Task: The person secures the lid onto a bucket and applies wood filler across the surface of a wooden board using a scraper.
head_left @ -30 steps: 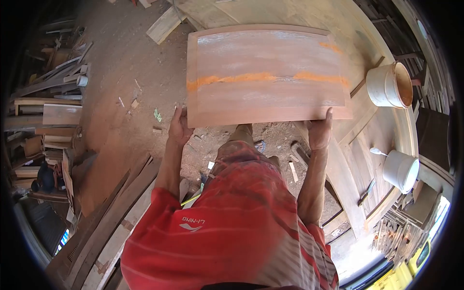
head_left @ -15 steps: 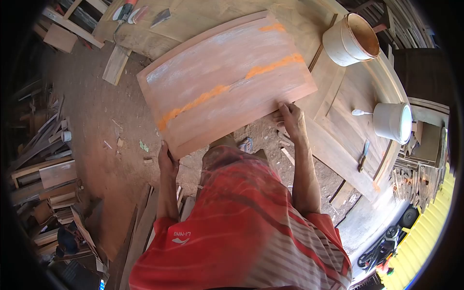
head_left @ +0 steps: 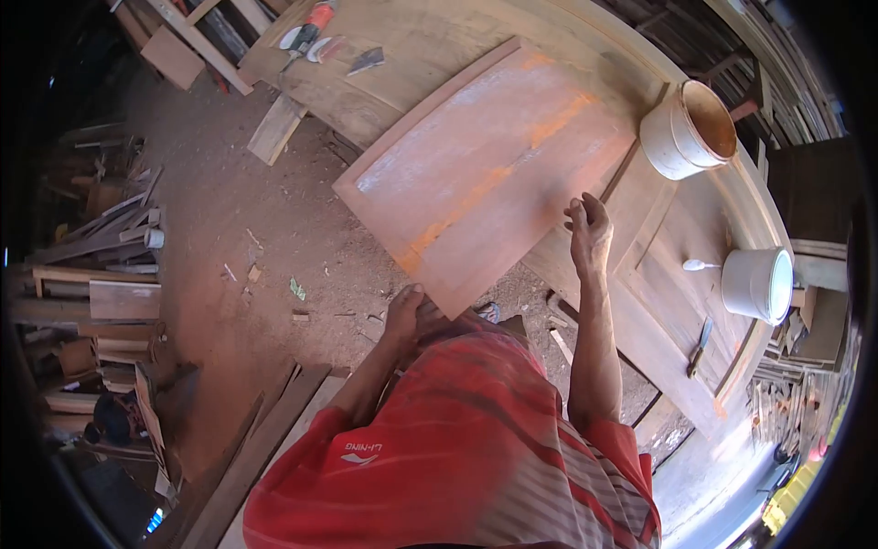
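Note:
A wooden panel (head_left: 476, 174), reddish-brown with orange filler streaks and pale patches, lies tilted across the workbench, its near corner jutting toward my body. At that corner, my left hand (head_left: 402, 316) grips the panel's edge, thumb at the rim and fingers partly hidden. My right hand (head_left: 591, 233) is lifted just off the panel's right edge, fingers loosely bent and apart, with nothing visible in them.
On the wooden workbench (head_left: 640, 302) stand a stained bucket (head_left: 672, 137) and a white pail (head_left: 750, 284). A white spoon (head_left: 700, 264), a knife (head_left: 700, 348), a power tool (head_left: 311, 27) and a scraper blade (head_left: 367, 61) lie there too. Scrap wood (head_left: 110, 311) is piled at left.
The panel has turned counterclockwise and shifted right in view, its near corner now closer to my body. My right hand has let go of its edge; my left hand stays at the corner.

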Demonstrator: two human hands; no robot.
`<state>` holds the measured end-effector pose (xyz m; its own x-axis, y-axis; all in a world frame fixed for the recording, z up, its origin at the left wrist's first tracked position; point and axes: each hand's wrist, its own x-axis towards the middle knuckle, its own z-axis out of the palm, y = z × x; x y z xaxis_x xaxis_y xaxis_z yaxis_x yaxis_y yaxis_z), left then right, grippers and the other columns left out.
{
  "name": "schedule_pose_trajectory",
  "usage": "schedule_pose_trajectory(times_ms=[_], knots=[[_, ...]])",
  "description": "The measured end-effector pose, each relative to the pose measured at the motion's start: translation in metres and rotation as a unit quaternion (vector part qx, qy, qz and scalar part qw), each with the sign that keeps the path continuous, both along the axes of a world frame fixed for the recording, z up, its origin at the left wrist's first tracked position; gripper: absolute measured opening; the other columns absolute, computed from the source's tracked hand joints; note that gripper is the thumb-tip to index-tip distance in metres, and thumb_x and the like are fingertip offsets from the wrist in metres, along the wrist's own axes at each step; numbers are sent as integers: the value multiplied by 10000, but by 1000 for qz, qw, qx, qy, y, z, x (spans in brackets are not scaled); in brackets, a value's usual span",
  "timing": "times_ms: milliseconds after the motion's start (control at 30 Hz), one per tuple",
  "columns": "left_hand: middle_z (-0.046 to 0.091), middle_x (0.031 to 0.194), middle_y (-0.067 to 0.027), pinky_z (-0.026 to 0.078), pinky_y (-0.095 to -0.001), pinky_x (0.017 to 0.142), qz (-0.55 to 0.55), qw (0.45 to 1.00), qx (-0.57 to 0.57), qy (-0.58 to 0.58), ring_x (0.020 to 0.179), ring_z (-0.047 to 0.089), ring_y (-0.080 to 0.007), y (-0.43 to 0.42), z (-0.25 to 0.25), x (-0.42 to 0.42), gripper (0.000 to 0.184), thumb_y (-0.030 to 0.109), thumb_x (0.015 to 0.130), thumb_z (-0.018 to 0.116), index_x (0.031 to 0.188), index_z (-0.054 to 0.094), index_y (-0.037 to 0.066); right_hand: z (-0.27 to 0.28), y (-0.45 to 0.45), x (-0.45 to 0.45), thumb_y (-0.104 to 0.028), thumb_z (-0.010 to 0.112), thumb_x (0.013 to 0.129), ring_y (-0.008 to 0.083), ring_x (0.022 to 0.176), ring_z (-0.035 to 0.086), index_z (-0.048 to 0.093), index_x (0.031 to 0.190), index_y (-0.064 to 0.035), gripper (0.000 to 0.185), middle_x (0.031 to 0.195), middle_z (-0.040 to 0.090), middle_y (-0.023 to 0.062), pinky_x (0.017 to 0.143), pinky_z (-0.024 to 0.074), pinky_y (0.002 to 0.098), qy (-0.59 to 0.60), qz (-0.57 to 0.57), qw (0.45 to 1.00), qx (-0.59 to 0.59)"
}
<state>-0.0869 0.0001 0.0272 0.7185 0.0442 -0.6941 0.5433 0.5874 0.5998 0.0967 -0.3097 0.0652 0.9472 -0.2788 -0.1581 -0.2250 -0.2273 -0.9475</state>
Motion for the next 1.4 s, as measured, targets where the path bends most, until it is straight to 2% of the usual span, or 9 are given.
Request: schedule_pose_trajectory(times_ms=[200, 433, 533, 600, 733, 900, 1100, 1200, 1400], knots=[[679, 1242, -203, 602, -375, 916, -95, 995, 6, 15, 1117, 700, -287, -44, 8, 16, 415, 287, 1117, 469, 1385, 512, -27, 3, 8, -61, -303, 649, 1005, 296, 1092, 714, 601, 1338, 89, 516, 1139, 740, 196, 969, 530, 414, -3, -4, 992, -123], [689, 1257, -180, 601, -342, 899, -276, 961, 8, -10, 1111, 700, -264, -74, 19, 38, 398, 320, 1115, 496, 1307, 580, -19, -5, -19, -101, -294, 651, 1013, 257, 1071, 710, 609, 1333, 93, 504, 1147, 737, 205, 945, 541, 379, 29, -18, 996, -84], [705, 1252, -164, 599, -334, 888, -390, 918, 34, -66, 1111, 697, -229, -56, 8, 44, 426, 353, 1107, 514, 1284, 614, -21, -11, -37, -126, -312, 648, 1022, 241, 1015, 717, 608, 1330, 100, 516, 1127, 743, 206, 893, 557, 373, 24, -38, 996, -74], [679, 1309, -192, 565, -355, 993, -538, 832, 102, -94, 1214, 662, -252, -37, 18, 51, 505, 371, 1103, 513, 1403, 551, -34, -2, -43, -145, -327, 647, 1030, 238, 969, 725, 612, 1322, 106, 524, 1099, 750, 207, 864, 562, 370, 76, -65, 992, -71], [687, 1304, -164, 532, -355, 1026, -628, 757, 150, -104, 1221, 653, -223, 6, 35, 78, 498, 378, 1092, 540, 1398, 573, -14, -22, -48, -186, -335, 653, 1033, 221, 952, 728, 638, 1290, 100, 505, 1074, 750, 211, 843, 575, 357, 96, -134, 978, -125], [712, 1253, -151, 521, -344, 1025, -582, 799, 107, -107, 1201, 661, -209, 85, 20, 124, 440, 329, 1084, 569, 1347, 613, -22, -23, 13, -196, -327, 647, 1034, 236, 943, 731, 643, 1278, 104, 495, 1087, 742, 220, 821, 586, 356, 110, -240, 954, -138], [718, 1245, -139, 529, -349, 1008, -622, 768, 108, -104, 1206, 656, -200, 186, 22, 202, 434, 325, 1093, 555, 1342, 620, -25, -27, 136, -180, -320, 664, 1026, 195, 850, 691, 668, 1237, 68, 441, 987, 733, 143, 761, 570, 325, 106, -400, 886, -210], [730, 1226, -126, 529, -345, 990, -687, 709, 107, -117, 1177, 661, -187, 216, 10, 232, 432, 339, 1089, 560, 1316, 642, -20, -23, 185, -171, -293, 668, 1012, 286, 1008, 701, 675, 1232, 6, 372, 1094, 716, 190, 870, 554, 400, 130, -403, 870, -252], [753, 1142, -110, 526, -325, 956, -732, 650, 99, -179, 1088, 676, -168, 239, -10, 255, 455, 400, 1065, 602, 1244, 685, -10, -24, 221, -202, -320, 639, 1007, 331, 989, 721, 692, 1205, 21, 399, 1117, 722, 219, 897, 552, 427, 231, -415, 842, -255]])
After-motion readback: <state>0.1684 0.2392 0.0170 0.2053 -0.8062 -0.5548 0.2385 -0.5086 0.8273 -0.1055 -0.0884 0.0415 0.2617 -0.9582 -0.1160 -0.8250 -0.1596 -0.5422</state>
